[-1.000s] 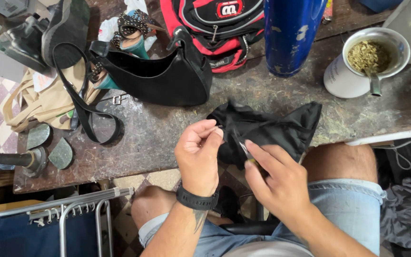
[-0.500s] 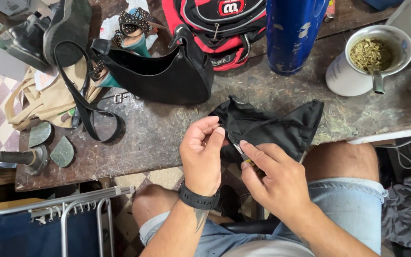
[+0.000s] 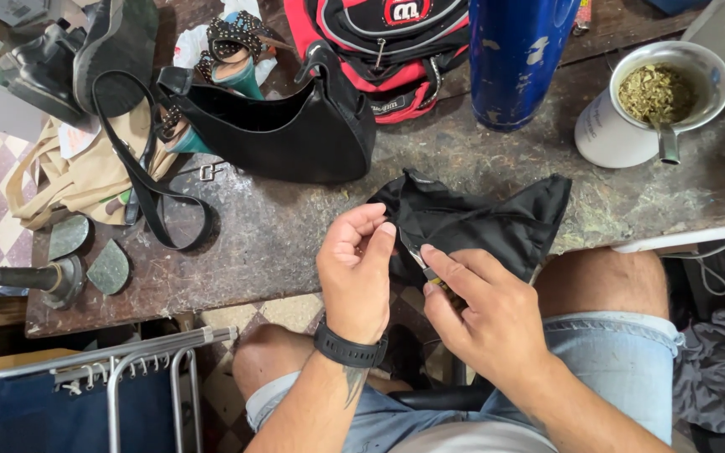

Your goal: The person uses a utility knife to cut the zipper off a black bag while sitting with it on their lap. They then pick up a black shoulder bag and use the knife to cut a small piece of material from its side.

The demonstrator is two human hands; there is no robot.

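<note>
Currently, the left hand (image 3: 356,273) pinches an edge of the black fabric piece (image 3: 484,222) with closed fingers. The right hand (image 3: 484,315) grips a small tool (image 3: 423,267) against it. The fabric hangs over the desk's (image 3: 295,243) near edge, below the black handbag (image 3: 295,134).

A red-and-white oval label (image 3: 404,11) sits on the red backpack (image 3: 354,50) at the counter's (image 3: 295,243) far edge; no packages, signs or screens
</note>
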